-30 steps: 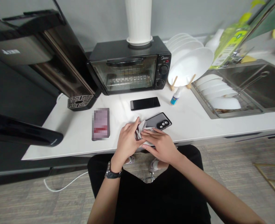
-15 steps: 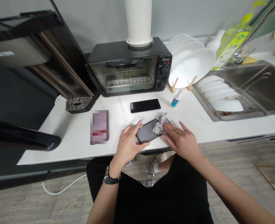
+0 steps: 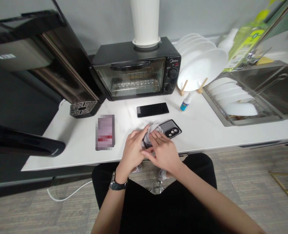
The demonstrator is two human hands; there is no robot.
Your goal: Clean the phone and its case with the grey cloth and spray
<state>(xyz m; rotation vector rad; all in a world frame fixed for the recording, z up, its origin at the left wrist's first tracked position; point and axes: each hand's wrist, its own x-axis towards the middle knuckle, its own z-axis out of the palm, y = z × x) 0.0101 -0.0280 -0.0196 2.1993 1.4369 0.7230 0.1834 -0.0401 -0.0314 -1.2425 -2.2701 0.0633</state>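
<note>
A grey phone case [image 3: 167,126] with a black rim and camera holes at its right end lies on the white counter. My left hand [image 3: 134,148] grips its left end between thumb and fingers. Under the fingers of my right hand [image 3: 164,151] a crumpled grey cloth [image 3: 154,127] is pressed onto the left part of the case. The right thumb is near the left one. Behind the case lies a black phone [image 3: 153,110], screen up, and to its right stands a small spray bottle [image 3: 185,103] with a blue label.
At the left are a pixelated purple packet [image 3: 105,132] and a dark dispenser machine [image 3: 85,109]. A black toaster oven [image 3: 136,78] stands at the back, with white plates [image 3: 202,70] on its right. The sink [image 3: 268,94] holds a rack of dishes at the far right.
My right hand has slid left with the cloth, from the camera end of the case to the end beside my left hand. The camera holes now show. My left hand has stayed in place.
</note>
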